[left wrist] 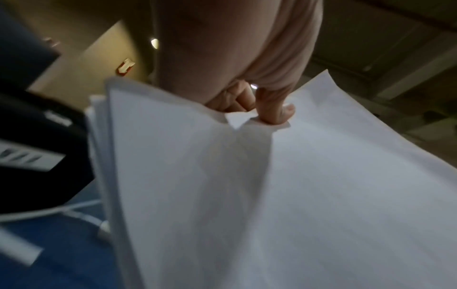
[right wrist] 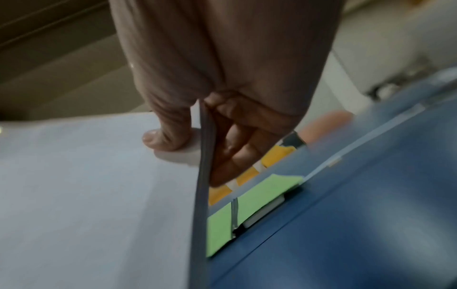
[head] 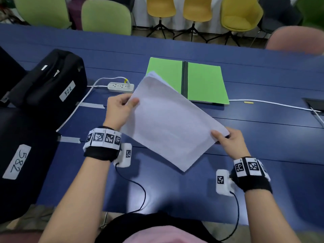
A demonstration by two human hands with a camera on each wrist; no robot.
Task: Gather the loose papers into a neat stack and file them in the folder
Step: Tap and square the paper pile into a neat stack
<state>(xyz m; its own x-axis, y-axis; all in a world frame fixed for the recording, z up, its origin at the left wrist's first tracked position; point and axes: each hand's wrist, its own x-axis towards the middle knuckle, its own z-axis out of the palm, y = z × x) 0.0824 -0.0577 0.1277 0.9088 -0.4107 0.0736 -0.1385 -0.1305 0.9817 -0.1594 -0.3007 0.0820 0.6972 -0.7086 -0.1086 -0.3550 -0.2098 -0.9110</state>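
Head view: both hands, left hand (head: 120, 109) and right hand (head: 229, 140), pinch the papers (head: 168, 123) at opposite corners above the desk (head: 263, 155); the open folder (head: 205, 83) lies just beyond, nearer the right.

Papers (head: 168, 120): plain white, unpatterned, between left hand (head: 119, 109) and right hand (head: 228, 141).
Folder (head: 205, 83): bright green, dark grey spine, beyond both hands.
Counter (head: 263, 137): dark blue.
Wristbands (head: 103, 142): black, ringed with white tiles bearing black square-code patterns.
Power strip (head: 121, 87): white, white cable, yellow tie, beyond the left hand.
Bags (head: 50, 78): black, white labels with dark handwritten numbers, left of the left hand.
Chairs (head: 107, 16): green, yellow, pink, far beyond the hands.
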